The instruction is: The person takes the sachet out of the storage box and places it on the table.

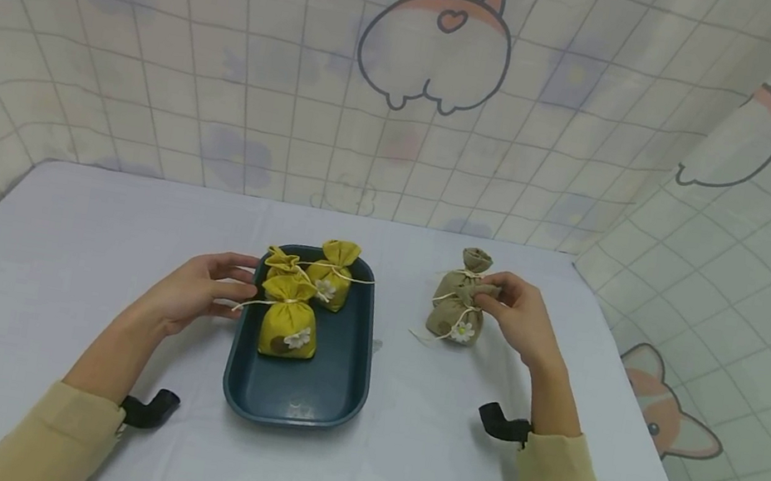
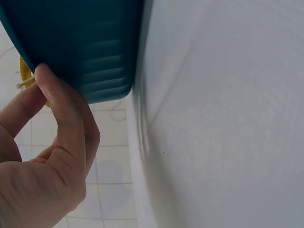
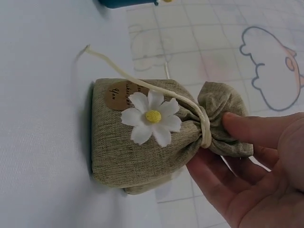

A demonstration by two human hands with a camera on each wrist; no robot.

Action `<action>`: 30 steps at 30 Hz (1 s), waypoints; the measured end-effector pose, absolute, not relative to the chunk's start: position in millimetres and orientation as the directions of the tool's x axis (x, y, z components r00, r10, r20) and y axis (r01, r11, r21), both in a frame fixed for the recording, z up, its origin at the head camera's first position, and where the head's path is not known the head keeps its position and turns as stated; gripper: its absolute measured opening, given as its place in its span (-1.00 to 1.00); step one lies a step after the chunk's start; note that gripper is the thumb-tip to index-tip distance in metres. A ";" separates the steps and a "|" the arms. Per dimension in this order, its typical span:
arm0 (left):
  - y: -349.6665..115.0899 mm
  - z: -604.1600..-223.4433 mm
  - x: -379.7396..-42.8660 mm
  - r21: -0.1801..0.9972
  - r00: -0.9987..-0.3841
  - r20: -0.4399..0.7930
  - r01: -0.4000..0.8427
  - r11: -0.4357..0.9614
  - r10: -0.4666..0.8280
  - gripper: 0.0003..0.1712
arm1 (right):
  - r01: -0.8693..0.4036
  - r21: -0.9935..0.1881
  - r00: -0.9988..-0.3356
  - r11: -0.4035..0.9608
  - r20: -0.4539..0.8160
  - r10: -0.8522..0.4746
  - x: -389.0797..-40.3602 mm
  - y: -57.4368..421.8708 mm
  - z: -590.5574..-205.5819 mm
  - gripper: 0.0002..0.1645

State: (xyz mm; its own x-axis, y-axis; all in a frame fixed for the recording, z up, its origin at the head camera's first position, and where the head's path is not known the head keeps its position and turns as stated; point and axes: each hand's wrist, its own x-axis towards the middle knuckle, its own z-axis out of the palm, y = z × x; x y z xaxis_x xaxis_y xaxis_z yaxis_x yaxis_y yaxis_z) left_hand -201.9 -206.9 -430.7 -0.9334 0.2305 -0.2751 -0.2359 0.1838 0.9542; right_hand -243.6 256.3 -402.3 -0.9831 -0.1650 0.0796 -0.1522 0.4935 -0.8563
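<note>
My right hand (image 1: 524, 313) pinches the gathered top of a beige drawstring pouch (image 3: 137, 161), with the thumb on one side and fingers behind. This pouch bears a white flower, a brown round label and a cream cord. A second beige pouch (image 1: 476, 262) stands right behind it. At the left, my left hand (image 1: 206, 292) holds the rim of a dark teal tray (image 1: 298, 412) between thumb and curled fingers. Inside the tray are three yellow pouches (image 1: 288, 330) with cords, grouped toward its far end; the rear left one is partly hidden.
A white cloth covers the table (image 1: 411, 463). Behind and to the right hangs a checked curtain (image 1: 266, 87) printed with cartoon dogs. Black straps (image 1: 150, 409) sit at both wrists, beside beige sleeves.
</note>
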 end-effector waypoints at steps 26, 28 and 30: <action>-206.7 -428.8 -200.3 0.956 -0.933 -0.270 -0.232 0.179 0.237 -0.22 | -0.373 -0.716 -0.927 0.590 0.312 -0.207 -218.5 222.0 -372.5 -0.49; -206.7 -428.5 -200.4 0.957 -0.934 -0.268 -0.229 0.178 0.238 -0.22 | -0.398 -0.711 -0.917 0.580 0.330 -0.224 -216.3 216.5 -372.5 -0.49; -207.1 -428.3 -200.6 0.958 -0.934 -0.264 -0.226 0.175 0.240 -0.23 | -0.414 -0.708 -0.910 0.572 0.335 -0.244 -214.5 210.8 -373.0 -0.47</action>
